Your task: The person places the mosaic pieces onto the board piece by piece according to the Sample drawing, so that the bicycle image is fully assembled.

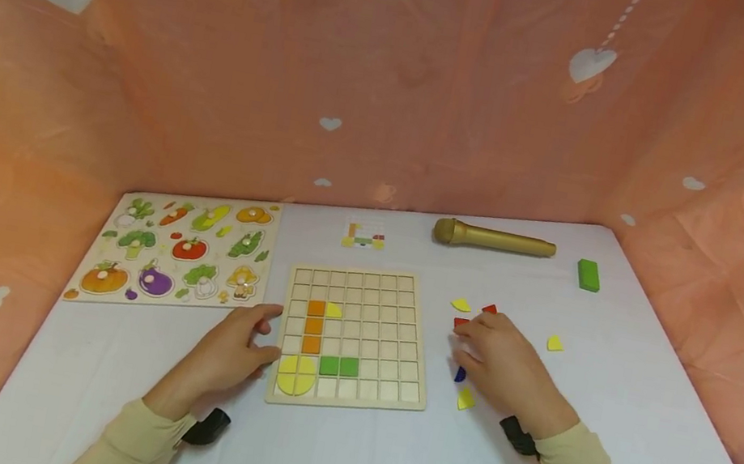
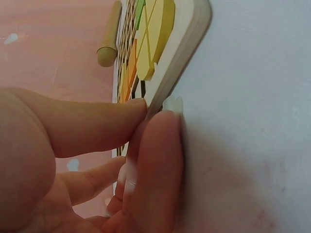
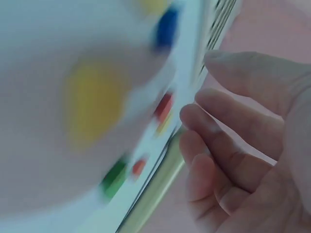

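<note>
A wooden grid board (image 1: 342, 413) lies on the table. In it sit three orange squares (image 1: 314, 326), two green squares (image 1: 338, 366), a yellow quarter circle (image 1: 333, 310) and several more forming a yellow circle (image 1: 296, 375). My left hand (image 1: 226, 355) touches the board's left edge with relaxed thumb and fingers. Loosely bent, the fingers of my right hand (image 1: 505, 365) hover over loose pieces and hold nothing. Around that hand lie red pieces (image 1: 461, 324), a blue piece (image 1: 461, 374) and yellow quarter circles (image 1: 465, 399); the hand partly covers some.
Left of the grid lies a vegetable puzzle board (image 1: 176, 298). Behind the grid is a small pattern card (image 1: 364, 236). A gold microphone (image 1: 496, 240) and a green block (image 1: 588, 275) lie at the back right. Orange cloth (image 1: 396, 88) walls the table.
</note>
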Available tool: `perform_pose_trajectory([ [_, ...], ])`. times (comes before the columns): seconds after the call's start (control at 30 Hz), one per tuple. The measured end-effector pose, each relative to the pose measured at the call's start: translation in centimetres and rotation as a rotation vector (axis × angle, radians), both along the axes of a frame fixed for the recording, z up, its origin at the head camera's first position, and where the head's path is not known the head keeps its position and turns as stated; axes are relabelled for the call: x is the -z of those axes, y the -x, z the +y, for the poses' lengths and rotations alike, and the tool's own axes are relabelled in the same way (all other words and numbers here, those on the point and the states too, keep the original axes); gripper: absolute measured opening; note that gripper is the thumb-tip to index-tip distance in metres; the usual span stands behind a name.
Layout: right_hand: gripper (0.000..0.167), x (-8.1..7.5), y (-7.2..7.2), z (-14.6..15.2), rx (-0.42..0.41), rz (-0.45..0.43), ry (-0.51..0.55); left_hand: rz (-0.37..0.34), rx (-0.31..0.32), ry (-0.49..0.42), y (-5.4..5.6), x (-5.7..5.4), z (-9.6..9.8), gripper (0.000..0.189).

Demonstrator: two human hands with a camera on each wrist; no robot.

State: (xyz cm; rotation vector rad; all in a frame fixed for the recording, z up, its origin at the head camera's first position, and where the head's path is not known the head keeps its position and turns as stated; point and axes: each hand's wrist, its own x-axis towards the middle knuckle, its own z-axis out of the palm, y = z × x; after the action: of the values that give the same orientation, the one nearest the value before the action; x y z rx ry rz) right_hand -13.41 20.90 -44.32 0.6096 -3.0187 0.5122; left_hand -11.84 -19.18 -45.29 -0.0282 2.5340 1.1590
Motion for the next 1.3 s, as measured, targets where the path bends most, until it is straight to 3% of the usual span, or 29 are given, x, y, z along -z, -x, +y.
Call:
perform_pose_trajectory([
  [0.17,0.033,0.1,-0.2,3.4,0.137,-0.058,0.002,-0.005,-0.014,-0.006,-0.3,0.3,0.0,0.067],
  [0.37,0.031,0.6,-0.3,5.6,0.176,-0.061,-0.005,0.009,-0.013,-0.005,-0.6,0.6,-0.1,0.066],
  [1.03,0.024,0.6,0.2,5.6,0.159,-0.090,0.026,0.029,-0.002,0.010,-0.4,0.7,-0.2,0.065],
  [1.3,0.024,0.0,0.1,3.8,0.159,-0.130,0.077,0.032,0.009,0.024,-0.2,0.6,-0.2,0.066],
])
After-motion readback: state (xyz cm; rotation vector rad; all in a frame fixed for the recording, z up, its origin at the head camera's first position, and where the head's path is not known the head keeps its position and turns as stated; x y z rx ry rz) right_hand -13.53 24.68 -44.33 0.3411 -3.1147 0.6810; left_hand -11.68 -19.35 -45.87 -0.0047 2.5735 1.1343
